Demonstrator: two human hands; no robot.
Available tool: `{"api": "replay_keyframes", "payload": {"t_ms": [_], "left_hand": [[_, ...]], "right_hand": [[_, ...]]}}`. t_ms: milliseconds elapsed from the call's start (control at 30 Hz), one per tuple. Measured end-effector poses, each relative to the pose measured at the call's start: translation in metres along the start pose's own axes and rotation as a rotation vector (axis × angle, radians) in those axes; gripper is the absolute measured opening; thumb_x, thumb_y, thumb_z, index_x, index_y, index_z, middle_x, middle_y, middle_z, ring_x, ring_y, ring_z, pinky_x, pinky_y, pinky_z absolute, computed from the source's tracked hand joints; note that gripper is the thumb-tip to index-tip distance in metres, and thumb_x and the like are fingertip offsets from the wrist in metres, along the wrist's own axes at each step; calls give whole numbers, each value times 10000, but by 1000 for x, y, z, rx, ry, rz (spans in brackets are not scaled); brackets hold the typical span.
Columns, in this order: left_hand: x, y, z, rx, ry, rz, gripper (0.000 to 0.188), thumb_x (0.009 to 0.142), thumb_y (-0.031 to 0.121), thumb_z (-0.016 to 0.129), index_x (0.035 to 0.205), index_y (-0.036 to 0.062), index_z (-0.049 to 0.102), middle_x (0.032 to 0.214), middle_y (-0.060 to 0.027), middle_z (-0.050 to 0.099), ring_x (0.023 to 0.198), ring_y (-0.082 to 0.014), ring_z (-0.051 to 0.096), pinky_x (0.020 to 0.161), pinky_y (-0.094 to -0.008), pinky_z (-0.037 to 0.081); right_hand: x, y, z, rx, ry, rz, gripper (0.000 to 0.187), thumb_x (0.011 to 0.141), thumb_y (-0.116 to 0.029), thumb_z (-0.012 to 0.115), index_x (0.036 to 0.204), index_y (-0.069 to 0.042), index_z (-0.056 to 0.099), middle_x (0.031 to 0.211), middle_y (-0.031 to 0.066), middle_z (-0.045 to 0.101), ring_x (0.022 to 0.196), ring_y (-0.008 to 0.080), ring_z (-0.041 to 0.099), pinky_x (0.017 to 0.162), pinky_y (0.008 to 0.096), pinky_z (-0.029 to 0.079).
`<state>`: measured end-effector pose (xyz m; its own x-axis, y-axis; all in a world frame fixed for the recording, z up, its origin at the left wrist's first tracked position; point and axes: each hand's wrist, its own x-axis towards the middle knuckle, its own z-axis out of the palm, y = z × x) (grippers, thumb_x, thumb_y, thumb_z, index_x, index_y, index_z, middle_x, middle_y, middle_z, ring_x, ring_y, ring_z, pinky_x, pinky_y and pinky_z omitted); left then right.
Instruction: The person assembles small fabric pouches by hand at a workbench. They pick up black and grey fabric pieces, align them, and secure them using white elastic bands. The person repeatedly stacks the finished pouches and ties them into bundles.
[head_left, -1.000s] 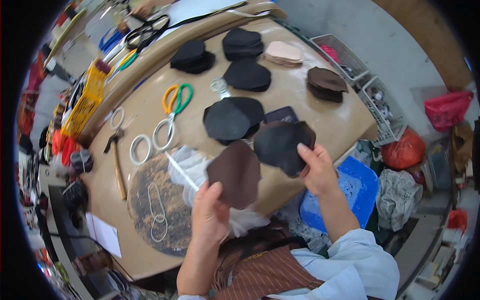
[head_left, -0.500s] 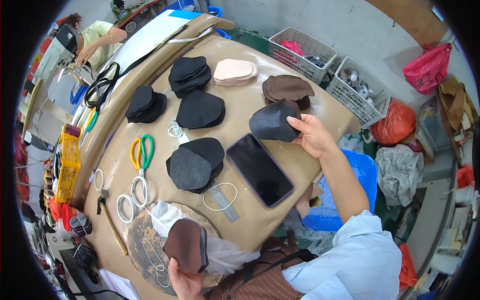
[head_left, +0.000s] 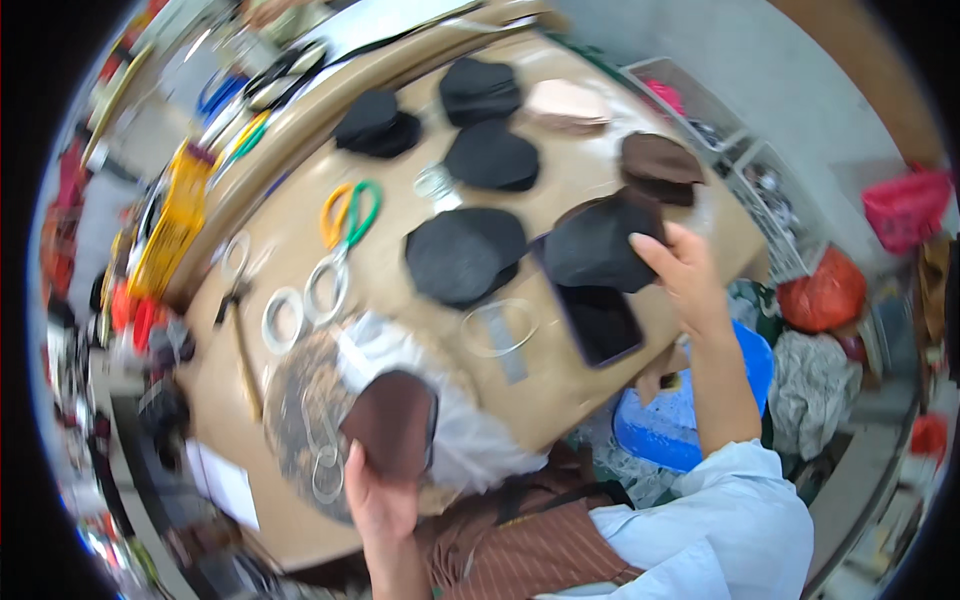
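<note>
My left hand (head_left: 383, 505) holds a small stack of dark brown, leather-like cut pieces (head_left: 388, 425) over a worn round block (head_left: 290, 415) with white plastic sheeting (head_left: 450, 410) on it. Farther right, my right hand (head_left: 690, 280) grips rounded black pieces (head_left: 600, 245), thumb on top and the other fingers mostly hidden beneath. These pieces cover the upper part of a dark phone (head_left: 610, 340) on the table. Just beyond them lies a brown pile (head_left: 660, 165) of similar pieces. A black pile (head_left: 462, 255) sits left of the phone. The picture is blurred by motion.
More black piles (head_left: 490, 155) and a pale pink pile (head_left: 567, 105) lie farther back. Scissors (head_left: 350, 220), tape rolls (head_left: 283, 320), a hammer (head_left: 243, 355) and a ruler (head_left: 505, 345) are on the tan table. A blue tub (head_left: 650, 415) stands below its right edge.
The whole view has shifted, so the table's things appear farther right and higher. My right hand has brought its black pieces over the phone's upper part. My left hand still holds the brown pieces.
</note>
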<state>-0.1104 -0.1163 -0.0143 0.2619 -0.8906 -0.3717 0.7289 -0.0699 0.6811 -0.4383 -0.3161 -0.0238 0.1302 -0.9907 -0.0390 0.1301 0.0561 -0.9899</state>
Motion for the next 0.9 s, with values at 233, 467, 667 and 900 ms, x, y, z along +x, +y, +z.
{"api": "replay_keyframes", "payload": {"t_ms": [233, 467, 667, 900], "left_hand": [[-30, -15, 3, -20, 103, 305, 295, 1015, 200, 443, 1275, 62, 466, 1284, -81, 554, 1158, -211, 557, 962, -382, 473], [-62, -12, -40, 77, 89, 388, 203, 1025, 169, 412, 1214, 101, 442, 1165, -57, 568, 1044, -145, 582, 879, -319, 513], [-73, -5, -43, 218, 37, 465, 488, 895, 70, 630, 1296, 12, 359, 1159, -70, 540, 1095, -122, 514, 936, -292, 440], [-66, -1, -72, 272, 55, 358, 436, 927, 62, 574, 1321, -11, 402, 1226, -88, 558, 1115, -130, 542, 969, -299, 441]], "right_hand": [[-87, -29, 165, -610, -173, -747, 238, 737, 3, 720, 967, -34, 673, 770, 83, 608, 685, 195, 598, 587, 291, 473], [-132, 21, 239, -207, -755, -282, 226, 764, -52, 743, 985, -26, 705, 824, 94, 626, 699, 165, 612, 601, 280, 485], [-137, 18, 247, -86, -811, 57, 169, 915, -84, 617, 996, 55, 668, 840, 35, 630, 693, 71, 581, 579, 220, 478], [-140, 23, 249, 31, -816, 315, 246, 926, -129, 614, 1118, 24, 604, 941, 65, 643, 754, 95, 613, 623, 221, 505]]}}
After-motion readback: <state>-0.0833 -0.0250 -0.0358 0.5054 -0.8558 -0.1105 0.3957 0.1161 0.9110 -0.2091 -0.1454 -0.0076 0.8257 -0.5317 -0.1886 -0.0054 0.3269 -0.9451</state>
